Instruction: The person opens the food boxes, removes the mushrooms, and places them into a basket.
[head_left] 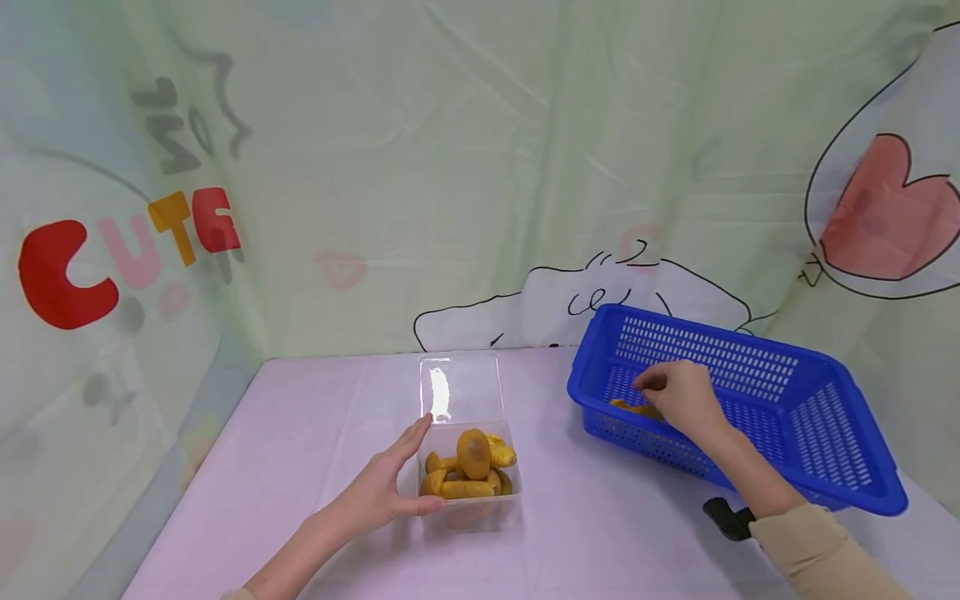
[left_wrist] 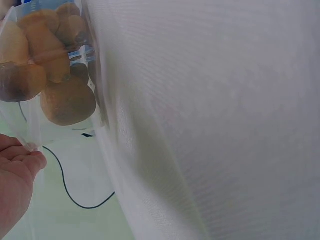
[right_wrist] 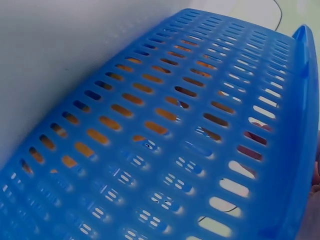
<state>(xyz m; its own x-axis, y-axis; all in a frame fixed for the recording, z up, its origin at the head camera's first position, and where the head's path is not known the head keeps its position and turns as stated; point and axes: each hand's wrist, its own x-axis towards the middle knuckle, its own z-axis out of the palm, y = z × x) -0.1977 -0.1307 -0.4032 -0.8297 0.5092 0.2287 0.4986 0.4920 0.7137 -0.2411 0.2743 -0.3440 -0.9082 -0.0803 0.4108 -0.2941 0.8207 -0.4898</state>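
Beige fabric sleeve [head_left: 832, 550] nearest. Right hand [head_left: 686, 400] inside blue perforated plastic basket [head_left: 750, 358], fingers bent, grip undeterminable, beside yellow-brown mushroom-like pieces [head_left: 632, 407]. Left hand [head_left: 382, 490] spread wide at clear plastic box [head_left: 506, 512] of similar pieces [head_left: 473, 454], apparently steadying it.

Your head view evenly bright, white glare on the clear lid [head_left: 463, 388], soft shadows on the table [head_left: 600, 533], your wrist views dimmer, slightly blurred

Blue basket [head_left: 708, 354] — brownish-orange pieces [head_left: 474, 454], beige sleeve [head_left: 810, 537], pale lilac tabletop [head_left: 615, 542] — pale green curtain [head_left: 450, 167] with pinkish-red heart [head_left: 873, 212]
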